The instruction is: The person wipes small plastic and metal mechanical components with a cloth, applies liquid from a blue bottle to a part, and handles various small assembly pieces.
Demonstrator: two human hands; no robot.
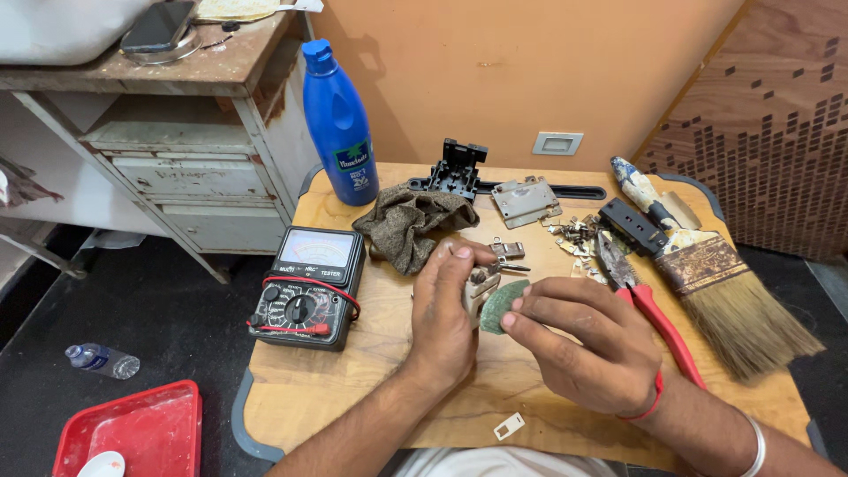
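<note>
In the head view, near the middle of the frame, I see the left hand closed around a small metal part while the right hand pinches a green scrub pad against it, above the wooden table, with red pliers just right and a black meter at left.

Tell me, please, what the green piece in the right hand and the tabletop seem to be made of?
The green piece, pinched by the right hand, looks like abrasive scouring pad or emery cloth: matt, rough, bent edge. The tabletop looks like wood or wood-grain laminate: pale brown with visible grain, dull finish.
</note>
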